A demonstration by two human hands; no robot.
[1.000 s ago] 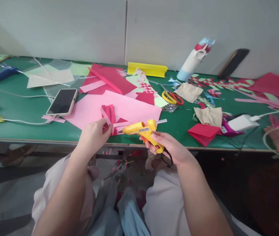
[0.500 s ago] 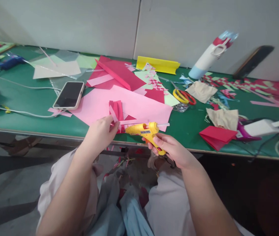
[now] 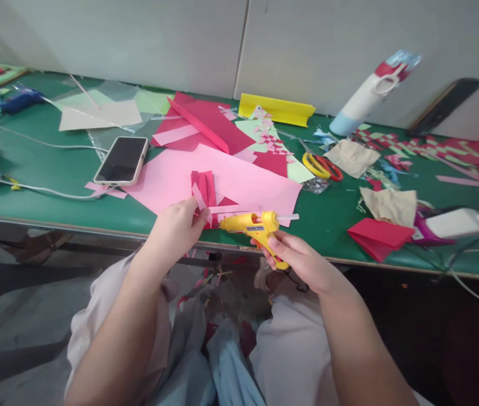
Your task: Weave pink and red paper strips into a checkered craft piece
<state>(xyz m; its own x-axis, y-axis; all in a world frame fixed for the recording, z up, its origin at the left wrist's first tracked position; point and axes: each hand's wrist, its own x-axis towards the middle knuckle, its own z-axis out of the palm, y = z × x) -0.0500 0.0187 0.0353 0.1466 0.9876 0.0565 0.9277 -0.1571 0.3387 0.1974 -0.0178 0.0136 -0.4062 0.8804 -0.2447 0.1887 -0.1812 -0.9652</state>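
My right hand grips a yellow hot glue gun by its handle, with a glue stick poking out of the back. The nozzle points left, close to the fingers of my left hand. Those fingers are closed in a pinch on a light pink paper strip. Around it lie folded red paper strips, partly hidden by my hand. Another pink strip runs rightward above the gun. Beneath them is a large pink paper sheet near the table's front edge.
A phone lies left of the pink sheet. Scissors, cloth pouches and a folded red paper are to the right. A white bottle stands at the back, near a yellow folded card. Cables cross the green table.
The view has shifted slightly, so everything sits a little further right. Both hands keep their holds, and the glue gun's nozzle stays beside my left fingers.
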